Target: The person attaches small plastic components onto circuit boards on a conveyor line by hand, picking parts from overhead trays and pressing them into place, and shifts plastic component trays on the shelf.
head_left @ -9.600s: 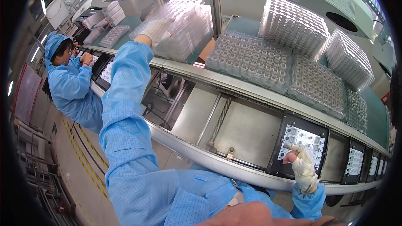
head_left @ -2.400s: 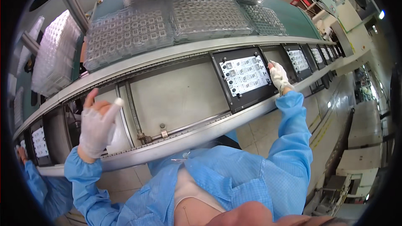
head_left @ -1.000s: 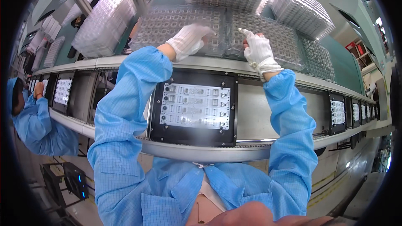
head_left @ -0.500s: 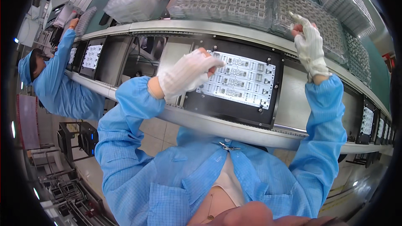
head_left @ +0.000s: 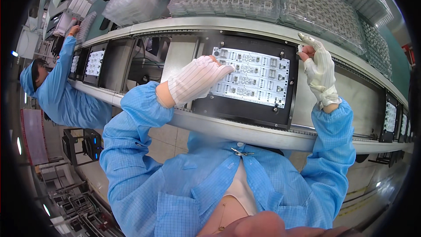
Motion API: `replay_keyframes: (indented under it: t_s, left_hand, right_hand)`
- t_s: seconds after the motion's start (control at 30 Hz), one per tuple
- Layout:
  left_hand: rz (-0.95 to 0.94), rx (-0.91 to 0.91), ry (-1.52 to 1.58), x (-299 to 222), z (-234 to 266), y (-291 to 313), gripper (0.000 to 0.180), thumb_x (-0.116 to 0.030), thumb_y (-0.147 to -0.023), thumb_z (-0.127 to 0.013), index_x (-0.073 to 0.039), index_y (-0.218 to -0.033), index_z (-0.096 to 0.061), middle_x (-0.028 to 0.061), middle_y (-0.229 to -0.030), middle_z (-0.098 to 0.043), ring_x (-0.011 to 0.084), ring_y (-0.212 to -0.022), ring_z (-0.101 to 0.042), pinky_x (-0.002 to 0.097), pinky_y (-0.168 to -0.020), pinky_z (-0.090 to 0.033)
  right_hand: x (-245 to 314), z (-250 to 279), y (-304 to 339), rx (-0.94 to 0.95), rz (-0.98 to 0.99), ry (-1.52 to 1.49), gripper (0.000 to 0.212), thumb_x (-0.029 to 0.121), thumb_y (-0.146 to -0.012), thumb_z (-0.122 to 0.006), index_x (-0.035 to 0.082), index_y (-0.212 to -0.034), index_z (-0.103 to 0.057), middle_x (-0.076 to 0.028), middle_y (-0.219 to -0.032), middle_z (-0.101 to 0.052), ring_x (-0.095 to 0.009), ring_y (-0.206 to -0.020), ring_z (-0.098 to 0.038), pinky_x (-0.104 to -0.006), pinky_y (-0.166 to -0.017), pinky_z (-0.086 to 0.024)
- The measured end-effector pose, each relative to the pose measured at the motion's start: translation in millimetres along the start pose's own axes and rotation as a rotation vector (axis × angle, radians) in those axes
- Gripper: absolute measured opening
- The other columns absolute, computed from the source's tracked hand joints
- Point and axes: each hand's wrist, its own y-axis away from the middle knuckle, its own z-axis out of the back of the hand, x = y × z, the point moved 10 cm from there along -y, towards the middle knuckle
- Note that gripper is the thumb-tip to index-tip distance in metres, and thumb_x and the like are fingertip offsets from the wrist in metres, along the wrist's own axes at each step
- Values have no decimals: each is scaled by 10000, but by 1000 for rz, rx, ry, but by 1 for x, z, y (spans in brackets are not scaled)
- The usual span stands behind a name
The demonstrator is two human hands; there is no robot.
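A white circuit board panel [head_left: 258,80] with rows of small parts lies in a black carrier frame [head_left: 245,112] in front of me. My left hand [head_left: 199,79], in a striped white glove with bare fingertips, rests over the panel's left edge. Its fingers are curled together, and whatever they may grip is hidden. Beyond the frame's upper right corner is my right hand [head_left: 319,68], gloved alike. Between its thumb and forefinger is a small whitish part [head_left: 300,48], too small to name; its other fingers stretch out.
Clear plastic trays [head_left: 228,0] full of small parts stand along the far side, beside a tall tray stack [head_left: 136,0]. The conveyor rail [head_left: 210,128] runs across near my body. More carriers with boards [head_left: 94,63] sit further along. At the left a co-worker [head_left: 61,87] in blue reaches over the line.
My right hand has come down from the trays toward the board's upper right, and a small part now shows in its fingers. My left hand stays over the board's left side.
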Motion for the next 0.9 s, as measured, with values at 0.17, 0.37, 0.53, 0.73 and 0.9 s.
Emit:
replay_keyframes:
  t_s: [0.17, 0.37, 0.53, 0.73, 0.9]
  left_hand:
    - [21, -45, 50, -2, 7, 6, 439, -10, -827, -638, -84, -1257, -585, 49, -890, -621, 264, -895, -591, 378, -798, -490]
    - [-13, -114, 135, -4, 17, 5, 417, -12, -815, -638, -93, -1223, -618, 43, -862, -621, 267, -870, -596, 380, -776, -495]
    - [-32, -21, 142, -12, 14, -2, 366, -17, -843, -647, -96, -1200, -625, 59, -881, -630, 268, -875, -603, 383, -781, -498]
    - [-57, -27, 156, -22, 14, -11, 388, -26, -815, -657, -110, -1193, -622, 64, -867, -604, 264, -834, -584, 372, -767, -496]
    - [-94, -148, 89, -33, 15, -4, 374, -26, -798, -655, -109, -1163, -647, 65, -872, -604, 258, -824, -586, 370, -761, -496]
  right_hand:
    - [-2, -1, 6, 14, -21, 10, 433, 47, -879, -676, 115, -1303, -622, -62, -936, -683, -177, -833, -633, -319, -759, -524]
    - [13, 3, 13, 34, -6, -10, 421, 48, -879, -677, 104, -1294, -627, -62, -935, -679, -185, -834, -635, -317, -763, -518]
    - [18, 4, 22, 55, 6, -2, 429, 34, -854, -691, 83, -1275, -626, -71, -936, -680, -207, -865, -644, -333, -791, -513]
    - [39, 13, 32, 46, 81, 89, 462, -4, -814, -703, 79, -1262, -627, -58, -887, -677, -211, -841, -644, -335, -795, -511]
    - [43, 4, 43, 120, -51, 12, 614, -49, -756, -728, 112, -1336, -606, -39, -817, -655, -166, -721, -619, -296, -715, -522]
